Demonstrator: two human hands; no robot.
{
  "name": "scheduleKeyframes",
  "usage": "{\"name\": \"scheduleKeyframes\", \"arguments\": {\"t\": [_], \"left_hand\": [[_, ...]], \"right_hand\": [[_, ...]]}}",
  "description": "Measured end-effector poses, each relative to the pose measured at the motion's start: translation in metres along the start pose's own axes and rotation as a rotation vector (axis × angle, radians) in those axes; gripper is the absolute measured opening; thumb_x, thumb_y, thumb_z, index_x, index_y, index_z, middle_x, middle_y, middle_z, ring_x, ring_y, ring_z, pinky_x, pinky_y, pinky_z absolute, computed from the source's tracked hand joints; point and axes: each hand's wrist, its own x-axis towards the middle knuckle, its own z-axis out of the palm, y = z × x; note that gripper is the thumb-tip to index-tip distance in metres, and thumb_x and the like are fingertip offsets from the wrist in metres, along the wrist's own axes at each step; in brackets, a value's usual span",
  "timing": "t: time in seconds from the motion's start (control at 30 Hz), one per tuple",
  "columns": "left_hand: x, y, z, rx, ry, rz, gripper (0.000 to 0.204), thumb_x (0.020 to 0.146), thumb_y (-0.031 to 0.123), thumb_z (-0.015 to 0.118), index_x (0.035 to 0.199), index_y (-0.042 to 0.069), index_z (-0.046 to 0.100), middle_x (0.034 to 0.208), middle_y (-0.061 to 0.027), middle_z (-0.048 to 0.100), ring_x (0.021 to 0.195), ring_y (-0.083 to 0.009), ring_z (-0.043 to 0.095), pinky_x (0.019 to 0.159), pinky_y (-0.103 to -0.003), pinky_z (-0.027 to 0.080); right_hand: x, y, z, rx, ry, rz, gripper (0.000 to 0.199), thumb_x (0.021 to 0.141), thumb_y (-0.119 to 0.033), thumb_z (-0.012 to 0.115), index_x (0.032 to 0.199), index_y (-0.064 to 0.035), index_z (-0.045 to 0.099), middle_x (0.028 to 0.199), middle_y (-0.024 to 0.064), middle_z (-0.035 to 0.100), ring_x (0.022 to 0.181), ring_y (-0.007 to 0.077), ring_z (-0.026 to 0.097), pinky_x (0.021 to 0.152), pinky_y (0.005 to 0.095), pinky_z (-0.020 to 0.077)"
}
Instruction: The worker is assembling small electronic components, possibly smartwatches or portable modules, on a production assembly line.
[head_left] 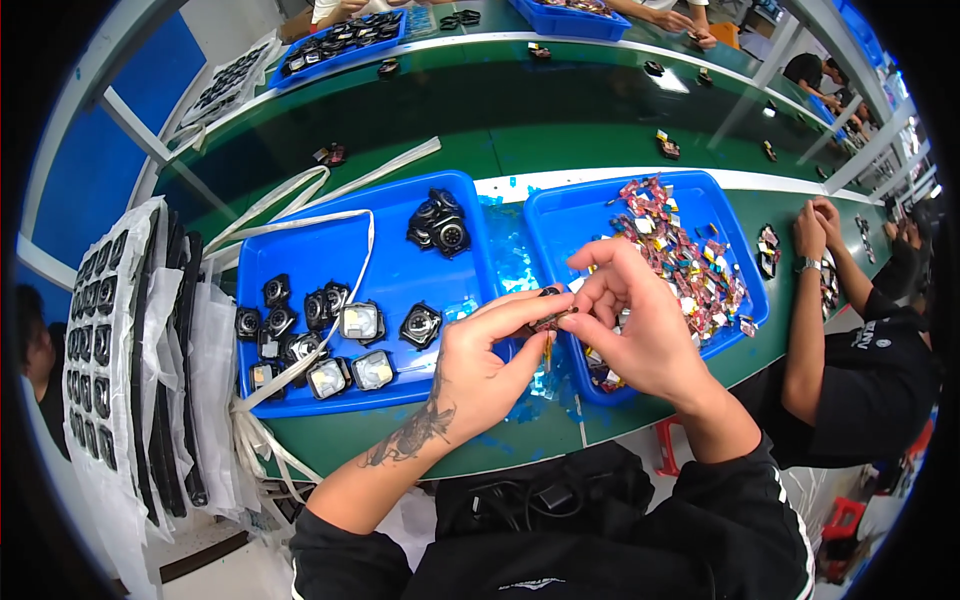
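Both my hands meet in front of the gap between two blue trays. With its thumb and fingers, my left hand (485, 350) pinches a small dark watch case (546, 322), mostly hidden by the fingers. A thin yellowish strip hangs below it. My right hand (645, 325) has its thumb and index finger closed on the same piece from the other side. The left blue tray (420, 190) holds several black watch cases (420, 325), some showing a pale square inside. In the right blue tray (738, 215) lies a heap of small reddish circuit pieces with yellow and white bits (690, 260).
White strapping (370, 235) crosses the left tray. Stacked sheets of watch cases (95, 340) stand at the left. Beyond runs a green conveyor (440, 110) carrying scattered small parts. A co-worker's arms (810, 300) are at the right; others work across the line.
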Motion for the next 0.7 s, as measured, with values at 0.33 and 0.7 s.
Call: {"name": "scheduleKeyframes", "arguments": {"t": [0.33,0.7], "left_hand": [[0.0,0.001,0.011,-0.339,0.071,-0.049,0.043,0.089,-0.009,0.056,0.131,0.003,0.057,0.12,-0.0099,0.064,0.105,-0.0129,0.062,0.086,-0.025,0.052],[0.004,0.011,-0.005,-0.101,0.153,-0.079,0.056,0.088,-0.002,0.061,0.141,0.007,0.046,0.128,-0.0172,0.058,0.081,-0.0112,0.066,0.066,-0.024,0.05]], "right_hand": [[-0.005,0.006,0.012,0.095,0.073,-0.064,0.049,0.08,0.006,0.07,0.125,-0.0021,0.052,0.097,0.0076,0.061,0.086,0.0139,0.064,0.072,0.027,0.0575],[0.028,0.007,-0.004,0.274,-0.051,0.008,0.045,0.082,0.006,0.068,0.123,-0.001,0.05,0.085,0.003,0.059,0.083,0.0095,0.064,0.07,0.0227,0.0538]]}}
